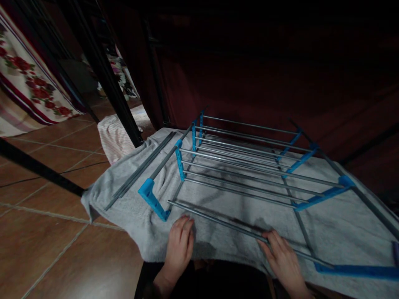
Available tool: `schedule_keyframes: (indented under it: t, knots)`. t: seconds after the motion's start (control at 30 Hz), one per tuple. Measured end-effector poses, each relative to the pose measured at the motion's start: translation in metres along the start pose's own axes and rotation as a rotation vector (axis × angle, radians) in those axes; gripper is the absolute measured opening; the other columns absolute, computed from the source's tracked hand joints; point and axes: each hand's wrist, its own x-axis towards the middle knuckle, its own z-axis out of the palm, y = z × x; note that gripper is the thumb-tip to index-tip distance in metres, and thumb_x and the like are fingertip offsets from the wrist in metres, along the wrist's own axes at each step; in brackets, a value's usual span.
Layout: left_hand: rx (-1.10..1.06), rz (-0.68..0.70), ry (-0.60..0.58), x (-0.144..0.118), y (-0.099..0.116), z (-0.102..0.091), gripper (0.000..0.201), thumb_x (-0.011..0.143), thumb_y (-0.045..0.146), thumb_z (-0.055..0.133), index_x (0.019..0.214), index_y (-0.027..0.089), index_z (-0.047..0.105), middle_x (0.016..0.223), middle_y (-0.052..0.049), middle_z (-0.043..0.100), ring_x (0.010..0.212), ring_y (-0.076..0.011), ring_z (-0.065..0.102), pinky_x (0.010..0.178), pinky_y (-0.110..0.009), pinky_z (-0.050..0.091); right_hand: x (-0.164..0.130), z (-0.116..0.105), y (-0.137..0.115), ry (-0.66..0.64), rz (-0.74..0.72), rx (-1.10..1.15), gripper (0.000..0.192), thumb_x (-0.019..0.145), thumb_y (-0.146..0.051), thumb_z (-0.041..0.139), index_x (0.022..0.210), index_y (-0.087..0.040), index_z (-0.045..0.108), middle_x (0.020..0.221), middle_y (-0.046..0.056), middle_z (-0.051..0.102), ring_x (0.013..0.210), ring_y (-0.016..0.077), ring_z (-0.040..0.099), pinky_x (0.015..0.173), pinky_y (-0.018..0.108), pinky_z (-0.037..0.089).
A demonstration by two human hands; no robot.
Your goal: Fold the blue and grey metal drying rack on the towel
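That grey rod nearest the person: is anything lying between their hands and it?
Nothing visible. The right hand already has its fingertips on the grey rod, and the left hand rests on the grey towel just beside the rod's left end.

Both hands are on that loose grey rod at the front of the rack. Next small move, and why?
Probably slide the rod left toward the blue bracket. Its left end lies just beside the bracket's lower corner, not visibly seated. The left hand rests flat on the towel near that end; the right hand touches the rod.
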Motion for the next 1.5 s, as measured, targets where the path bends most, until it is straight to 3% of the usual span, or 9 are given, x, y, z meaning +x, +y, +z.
schedule_keyframes:
  t: [0.2,0.3,0.4,0.63,0.8,1.03,1.23,1.5]
  knots:
    - [-0.010,0.267,-0.351,0.032,0.036,0.020,0.048,0.092,0.009,0.043,0.139,0.018,0.048,0.131,-0.011,0.062,0.127,-0.0244,0.053,0.114,-0.047,0.036,-0.020,-0.002,0.002,-0.024,-0.051,0.001,0.026,0.099,-0.045,0.047,0.099,-0.027,0.066,0.094,0.004,0.070,0.086,0.0231,0.066,0.078,0.038,0.048]
    - [-0.054,0.364,-0.520,0.041,0.046,0.025,0.049,0.092,0.006,0.045,0.138,0.022,0.049,0.121,-0.007,0.066,0.115,-0.0200,0.060,0.110,-0.039,0.040,-0.022,-0.001,0.003,-0.039,-0.037,0.003,0.024,0.098,-0.043,0.050,0.099,-0.026,0.066,0.093,0.004,0.070,0.086,0.0231,0.066,0.078,0.038,0.048]
    - [-0.063,0.428,-0.612,0.045,0.055,0.032,0.049,0.092,0.004,0.047,0.135,0.026,0.052,0.114,-0.004,0.068,0.106,-0.0184,0.063,0.102,-0.035,0.044,-0.018,-0.003,-0.002,-0.036,-0.001,-0.014,0.023,0.098,-0.043,0.050,0.099,-0.024,0.065,0.092,0.005,0.070,0.084,0.0228,0.066,0.080,0.039,0.047]
    - [-0.106,0.570,-0.636,0.076,0.076,0.042,0.033,0.096,0.020,0.051,0.129,0.023,0.058,0.112,-0.007,0.071,0.099,-0.0230,0.067,0.087,-0.036,0.049,0.004,-0.019,-0.033,-0.086,0.096,-0.021,0.017,0.100,-0.030,0.048,0.100,-0.023,0.064,0.093,0.005,0.068,0.087,0.0225,0.063,0.083,0.039,0.046]
    - [-0.170,0.634,-0.607,0.098,0.077,0.045,0.031,0.099,0.024,0.044,0.123,0.024,0.064,0.104,-0.007,0.073,0.091,-0.0215,0.068,0.080,-0.034,0.050,0.008,-0.025,-0.034,-0.076,0.144,-0.002,0.018,0.100,-0.028,0.046,0.101,-0.023,0.063,0.096,0.006,0.067,0.088,0.0216,0.060,0.082,0.038,0.045]
    - [-0.160,0.596,-0.612,0.099,0.066,0.052,0.032,0.099,0.027,0.045,0.123,0.026,0.066,0.100,-0.006,0.074,0.083,-0.0214,0.070,0.075,-0.033,0.051,0.003,-0.016,-0.022,-0.072,0.147,-0.037,0.019,0.099,-0.023,0.045,0.106,-0.020,0.063,0.099,0.006,0.064,0.093,0.0202,0.058,0.086,0.036,0.043]
    - [-0.155,0.596,-0.644,0.101,0.075,0.064,0.031,0.098,0.026,0.045,0.119,0.025,0.068,0.097,-0.007,0.074,0.083,-0.0221,0.069,0.073,-0.033,0.050,0.000,-0.003,-0.009,-0.112,0.182,-0.088,0.017,0.099,-0.022,0.048,0.106,-0.019,0.063,0.101,0.006,0.064,0.095,0.0203,0.058,0.087,0.035,0.042]
    - [-0.124,0.584,-0.689,0.093,0.080,0.068,0.033,0.100,0.027,0.041,0.120,0.024,0.067,0.102,-0.007,0.074,0.084,-0.0226,0.070,0.073,-0.033,0.051,-0.010,-0.003,-0.002,-0.128,0.191,-0.092,0.019,0.097,-0.020,0.049,0.109,-0.021,0.064,0.103,0.007,0.063,0.096,0.0211,0.058,0.088,0.036,0.042]
